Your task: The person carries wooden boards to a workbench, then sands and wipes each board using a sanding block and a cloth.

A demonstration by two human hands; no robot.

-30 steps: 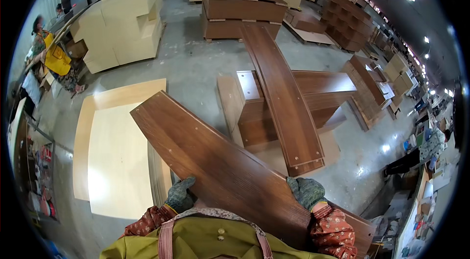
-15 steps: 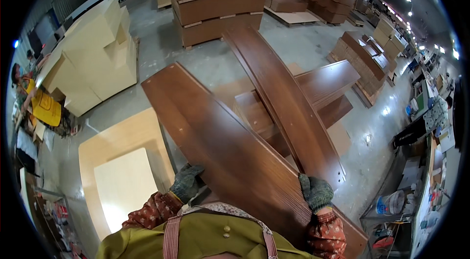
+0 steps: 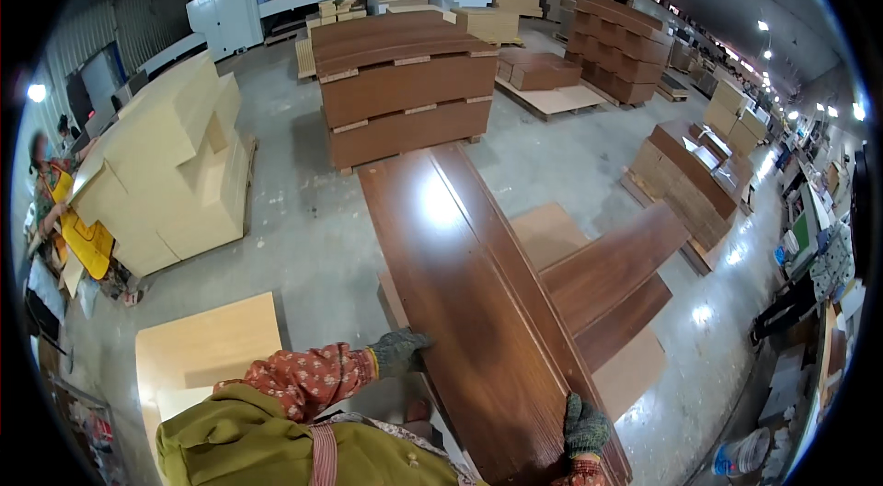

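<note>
A long, glossy brown wood-grain board (image 3: 460, 302) stretches away from my body, and both my hands are on it. My left hand (image 3: 398, 354), in a dark grey knit glove, grips its left edge. At the near right edge, my right hand (image 3: 586, 428), in a matching glove, is closed with the thumb side on top; its fingertips are partly hidden. A second long brown board (image 3: 529, 288) shows as a strip along the right side, mostly covered by the held one. Beneath them, more brown boards (image 3: 616, 256) lie crosswise over a cardboard sheet (image 3: 635, 371).
Ahead stands a tall stack of brown panels (image 3: 405, 91). Pale panels (image 3: 170, 173) are piled at the left, near a person in a yellow apron (image 3: 87, 233). A light wood panel (image 3: 207, 334) lies low at my left. Another person (image 3: 809, 279) stands by the right-hand benches.
The held board has swung to the right, from beside the second long board to over most of it. Both hands have moved with it, still gripping. My view has tilted up.
</note>
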